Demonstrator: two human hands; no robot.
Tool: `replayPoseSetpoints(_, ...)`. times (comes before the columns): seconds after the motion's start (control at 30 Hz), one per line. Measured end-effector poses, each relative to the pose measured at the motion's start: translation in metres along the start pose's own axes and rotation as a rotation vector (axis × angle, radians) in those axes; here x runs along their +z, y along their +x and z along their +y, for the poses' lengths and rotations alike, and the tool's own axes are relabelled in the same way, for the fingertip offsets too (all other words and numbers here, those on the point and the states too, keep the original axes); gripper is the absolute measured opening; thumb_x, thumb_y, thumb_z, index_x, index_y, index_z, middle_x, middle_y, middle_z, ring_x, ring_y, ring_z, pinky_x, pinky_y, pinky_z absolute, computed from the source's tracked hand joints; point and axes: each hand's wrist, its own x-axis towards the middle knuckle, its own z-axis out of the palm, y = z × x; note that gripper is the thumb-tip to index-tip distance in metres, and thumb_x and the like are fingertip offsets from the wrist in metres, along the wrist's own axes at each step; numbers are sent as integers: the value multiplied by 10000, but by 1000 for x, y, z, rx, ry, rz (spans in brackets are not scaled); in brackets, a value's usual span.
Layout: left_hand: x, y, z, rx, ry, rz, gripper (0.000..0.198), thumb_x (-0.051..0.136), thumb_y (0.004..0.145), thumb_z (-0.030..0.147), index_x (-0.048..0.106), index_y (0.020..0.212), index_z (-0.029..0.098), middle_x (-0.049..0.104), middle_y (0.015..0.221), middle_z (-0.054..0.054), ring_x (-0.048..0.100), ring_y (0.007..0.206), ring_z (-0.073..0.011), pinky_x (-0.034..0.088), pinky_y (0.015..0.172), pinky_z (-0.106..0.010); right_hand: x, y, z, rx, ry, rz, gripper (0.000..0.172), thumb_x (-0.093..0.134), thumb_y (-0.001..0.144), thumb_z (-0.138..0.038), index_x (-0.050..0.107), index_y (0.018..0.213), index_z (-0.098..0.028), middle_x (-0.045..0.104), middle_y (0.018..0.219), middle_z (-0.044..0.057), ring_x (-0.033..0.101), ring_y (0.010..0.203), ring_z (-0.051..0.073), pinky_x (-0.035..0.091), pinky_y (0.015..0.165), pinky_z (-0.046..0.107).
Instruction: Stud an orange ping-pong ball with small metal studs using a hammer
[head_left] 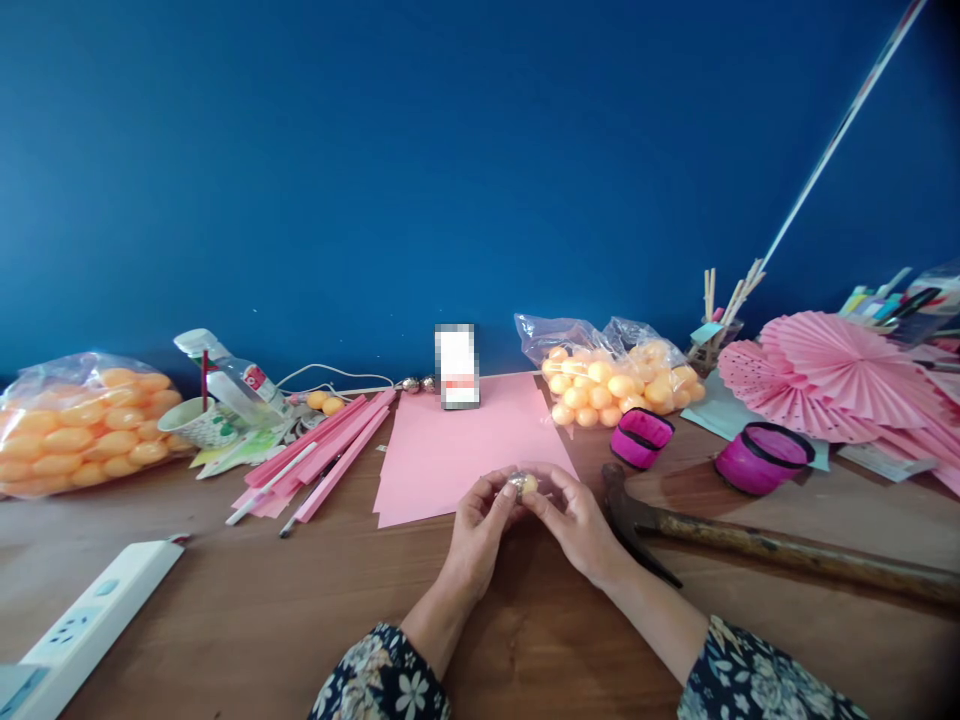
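Leftmost, a bag (86,430) of orange balls is seen, and a power strip (105,615) is set nearer on the table (262,610). Next, a cup (196,428) and a slanting bottle (251,388) are placed, then pink strips (349,455) are laid in a loose bundle. Pink sheets (427,450) are overlapped mid-table, a phone (457,368) propped upright at their far end. By their near edge, a small silvery-yellow ball (523,485) is pinched between thumbs and fingertips, its silvery side by the left hand (484,515), its yellow side by the right hand (574,510). Rightward, a second bag (592,385), a hammer (750,540), two magenta bands (739,468) and pink fans (817,375) are arranged.
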Motion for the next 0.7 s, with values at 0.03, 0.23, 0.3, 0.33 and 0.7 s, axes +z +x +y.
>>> replayPoseSetpoints(0.03,0,0,-1,6,12,2,271,574,743,296,575,977,158,618,986,-80,580,903,-186,461,790,-310,0,0,0,-1,1,-6,320,524,794,-322,533,1092,-207,607,1048,64,571,924,196,473,804,337)
replayPoseSetpoints(0.23,-2,2,-4,24,11,11,176,564,755,274,547,893,166,610,917,-47,576,854,-150,463,759,-287,1,-2,-3,-71,-95,-9,372,550,777,-259,506,1145,-224,577,1117,58,541,994,201,452,845,334)
replayPoseSetpoints(0.3,-2,2,-4,35,15,16,153,567,755,268,540,864,163,603,885,-36,571,832,-137,460,753,-276,3,-2,-4,-74,-115,-2,381,572,758,-242,513,1134,-223,577,1117,53,531,1013,203,435,872,337)
replayPoseSetpoints(0.33,-2,2,-4,38,15,15,146,568,754,268,537,850,162,600,871,-33,570,820,-134,460,746,-271,3,-2,-4,-68,-113,-2,376,573,757,-240,516,1128,-220,579,1114,51,527,1020,202,427,884,340)
replayPoseSetpoints(0.7,0,2,0,17,-20,-7,188,544,762,316,568,856,155,593,847,-36,560,773,-128,462,700,-258,3,-2,-5,-68,-88,7,306,551,773,-237,534,1076,-202,605,1068,53,544,997,204,433,878,348)
